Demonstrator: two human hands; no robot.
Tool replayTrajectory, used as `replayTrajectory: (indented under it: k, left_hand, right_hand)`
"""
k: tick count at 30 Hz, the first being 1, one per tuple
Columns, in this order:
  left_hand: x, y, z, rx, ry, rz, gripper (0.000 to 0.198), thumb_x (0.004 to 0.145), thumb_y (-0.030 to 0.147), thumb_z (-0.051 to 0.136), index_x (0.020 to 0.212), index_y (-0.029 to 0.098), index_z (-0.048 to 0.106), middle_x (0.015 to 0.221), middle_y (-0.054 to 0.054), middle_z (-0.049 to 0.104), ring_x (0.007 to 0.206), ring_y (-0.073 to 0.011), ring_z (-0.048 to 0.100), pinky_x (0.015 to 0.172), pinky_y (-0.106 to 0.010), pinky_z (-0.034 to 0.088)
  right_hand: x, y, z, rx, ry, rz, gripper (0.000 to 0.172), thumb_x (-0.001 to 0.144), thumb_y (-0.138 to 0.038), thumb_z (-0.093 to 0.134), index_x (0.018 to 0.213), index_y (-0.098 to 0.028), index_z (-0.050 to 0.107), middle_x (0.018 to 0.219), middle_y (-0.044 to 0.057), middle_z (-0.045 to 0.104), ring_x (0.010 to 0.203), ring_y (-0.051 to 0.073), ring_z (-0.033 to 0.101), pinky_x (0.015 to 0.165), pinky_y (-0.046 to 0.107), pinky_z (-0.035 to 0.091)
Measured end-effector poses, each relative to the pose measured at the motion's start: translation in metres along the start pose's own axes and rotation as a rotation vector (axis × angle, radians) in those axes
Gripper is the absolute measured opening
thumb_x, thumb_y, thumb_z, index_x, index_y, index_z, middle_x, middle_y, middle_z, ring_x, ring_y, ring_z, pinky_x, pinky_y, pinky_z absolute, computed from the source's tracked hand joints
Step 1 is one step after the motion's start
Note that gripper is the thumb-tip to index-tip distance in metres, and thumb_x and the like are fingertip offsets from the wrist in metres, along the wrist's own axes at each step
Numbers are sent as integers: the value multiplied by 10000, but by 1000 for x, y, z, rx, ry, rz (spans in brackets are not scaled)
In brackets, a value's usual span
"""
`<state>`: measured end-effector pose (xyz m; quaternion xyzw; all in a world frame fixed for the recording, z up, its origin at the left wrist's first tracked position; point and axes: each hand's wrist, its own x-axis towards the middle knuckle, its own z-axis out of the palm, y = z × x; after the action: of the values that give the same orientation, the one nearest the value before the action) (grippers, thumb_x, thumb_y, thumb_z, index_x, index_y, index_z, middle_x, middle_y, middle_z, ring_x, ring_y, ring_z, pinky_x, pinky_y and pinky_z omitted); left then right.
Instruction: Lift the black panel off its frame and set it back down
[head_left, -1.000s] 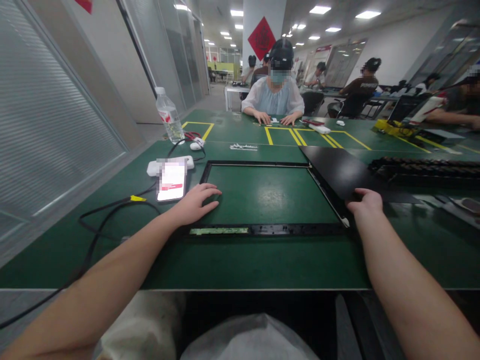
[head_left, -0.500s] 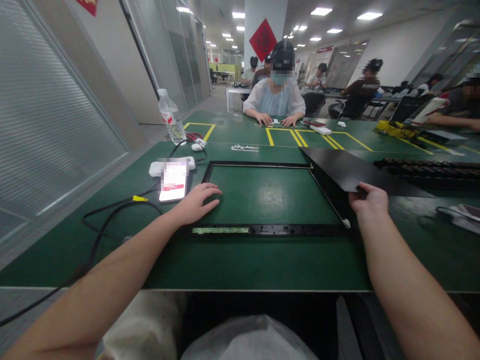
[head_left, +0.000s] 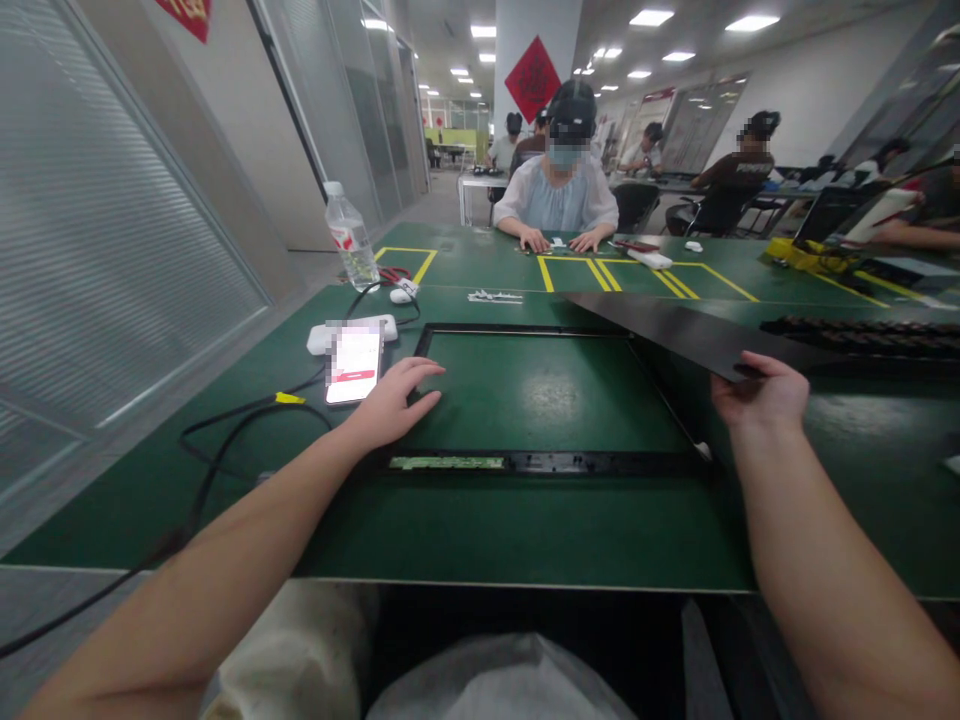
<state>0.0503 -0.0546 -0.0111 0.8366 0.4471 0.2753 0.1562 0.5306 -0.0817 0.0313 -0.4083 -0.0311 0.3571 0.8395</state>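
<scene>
A black rectangular frame (head_left: 525,463) lies flat on the green table (head_left: 525,530) in front of me. My left hand (head_left: 390,400) rests on the frame's left side, fingers stretched flat and holding nothing. My right hand (head_left: 761,395) grips the near edge of a thin black panel (head_left: 675,330), thumb on top. The panel is lifted off the table and tilts over the frame's right side.
A phone (head_left: 352,362) with a lit screen, a white power bank (head_left: 330,335) and black cables (head_left: 225,430) lie left of the frame. A water bottle (head_left: 350,238) stands at the back left. A black tray of parts (head_left: 862,335) sits right. Several people sit beyond.
My right hand has raised the black panel off the table and swung it leftward over the frame's right side. My left hand stays on the frame.
</scene>
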Motion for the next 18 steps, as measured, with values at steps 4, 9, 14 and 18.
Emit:
replayTrajectory:
  k: [4,9,14,18]
  left_hand:
    - [1,-3,4,-165,78,-94,531,946,493,610,1399,214,613,1434,-154,634,1328,-343,608,1168,-562,467]
    - [3,-8,8,-585,177,-294,710,898,505,687,1500,193,481,1478,-192,626,1328,-318,640,1159,-560,477]
    - [5,-1,3,-864,256,-420,731,912,518,681,1529,214,436,1523,-210,610,1382,-312,628,1206,-538,451]
    - [8,5,-5,-1042,295,-440,681,912,561,678,1456,201,480,1456,-226,661,1400,-323,619,1195,-517,477]
  right_hand:
    - [-17,-2,7,32,-55,25,233,666,-13,514,819,-183,556,743,-9,599,613,123,623,499,197,557]
    - [-24,-3,6,34,-116,4,262,596,-50,533,814,-192,564,788,7,636,654,144,654,539,239,589]
    - [-23,-2,3,40,-228,31,315,584,-83,539,861,-204,626,847,32,703,747,200,708,613,335,637]
    - [-23,-1,2,54,-295,80,402,575,-115,539,940,-200,682,893,44,736,796,245,731,770,476,663]
